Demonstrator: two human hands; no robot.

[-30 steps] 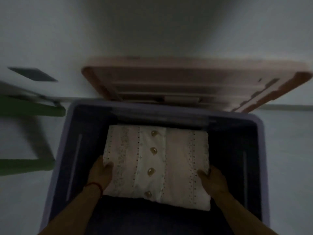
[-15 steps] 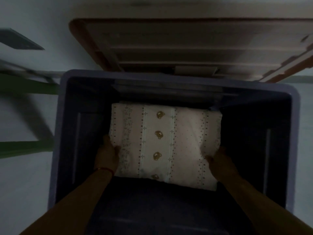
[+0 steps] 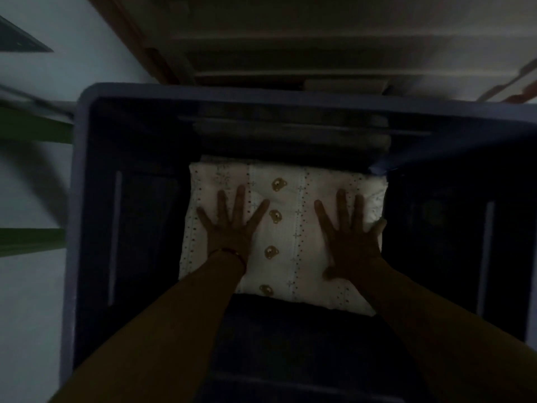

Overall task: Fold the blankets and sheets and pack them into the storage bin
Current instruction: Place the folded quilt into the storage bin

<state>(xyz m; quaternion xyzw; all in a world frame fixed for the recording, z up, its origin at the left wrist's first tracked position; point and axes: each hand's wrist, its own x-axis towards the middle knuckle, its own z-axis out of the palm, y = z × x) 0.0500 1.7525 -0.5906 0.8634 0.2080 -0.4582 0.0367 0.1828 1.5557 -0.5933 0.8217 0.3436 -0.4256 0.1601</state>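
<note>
A folded cream blanket (image 3: pixel 286 237) with dotted stripes and small brown bear prints lies flat inside the dark blue storage bin (image 3: pixel 87 199), near its far wall. My left hand (image 3: pixel 229 225) lies flat on the blanket's left half, fingers spread and straight. On the right half my right hand (image 3: pixel 351 234) presses the same way, its fingers splayed toward the blanket's right edge. A thin red band circles my left wrist. The scene is dim.
The bin's pinkish-brown lid (image 3: pixel 290 39) leans behind the bin against the pale wall. A green-framed piece of furniture (image 3: pixel 32 239) stands at the left, beside the bin. Light floor (image 3: pixel 26 330) shows at the lower left.
Both hands let go of the blanket's side edges and moved onto its top, fingers now spread flat. The blanket has settled lower in the bin, and the view has come closer.
</note>
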